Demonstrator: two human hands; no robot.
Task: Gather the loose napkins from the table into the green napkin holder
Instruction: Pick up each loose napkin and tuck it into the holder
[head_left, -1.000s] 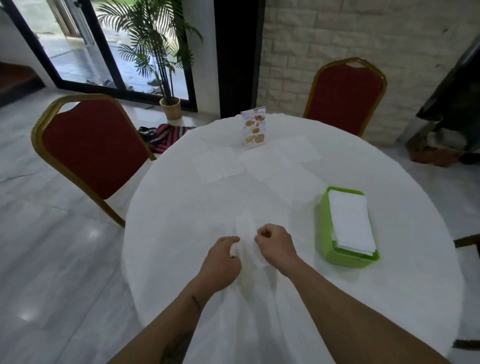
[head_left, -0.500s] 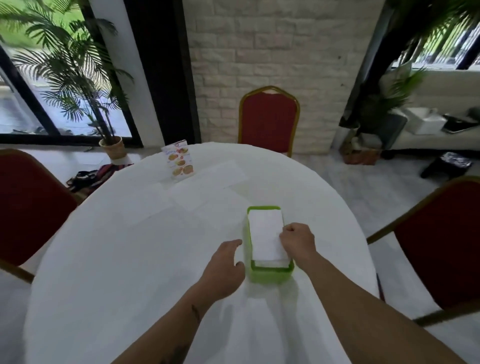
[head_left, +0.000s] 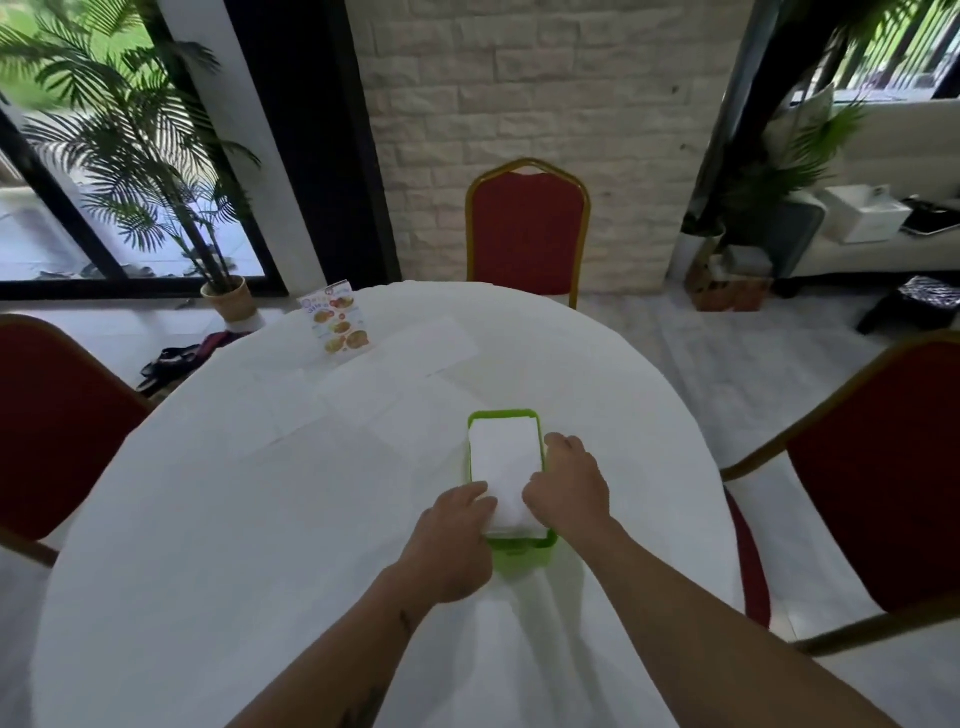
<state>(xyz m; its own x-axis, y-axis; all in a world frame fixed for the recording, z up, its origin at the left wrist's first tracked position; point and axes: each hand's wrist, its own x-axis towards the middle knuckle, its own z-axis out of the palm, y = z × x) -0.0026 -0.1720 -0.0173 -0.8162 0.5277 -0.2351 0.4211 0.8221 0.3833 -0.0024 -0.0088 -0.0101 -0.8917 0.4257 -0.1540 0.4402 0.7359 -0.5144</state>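
The green napkin holder (head_left: 503, 417) sits on the white round table (head_left: 234, 519), right of centre, filled with a stack of white folded napkins (head_left: 506, 462). My left hand (head_left: 452, 540) is at the holder's near left corner, its fingers laid on the stack's near edge. My right hand (head_left: 571, 483) is on the right side, with the thumb on the stack and the fingers curled over the stack's right edge and the rim. Loose napkins (head_left: 431, 348) lie flat on the far half of the table, hard to tell apart from the cloth.
A menu card (head_left: 336, 325) stands at the far left edge of the table. Red chairs with gold frames stand at the far side (head_left: 527, 228), at the left (head_left: 47, 431) and at the right (head_left: 872, 478). A potted palm (head_left: 223, 291) stands by the window.
A second ago both hands held a folded napkin on the table before me. My view then turned right to the holder, and both hands now rest on its napkin stack.
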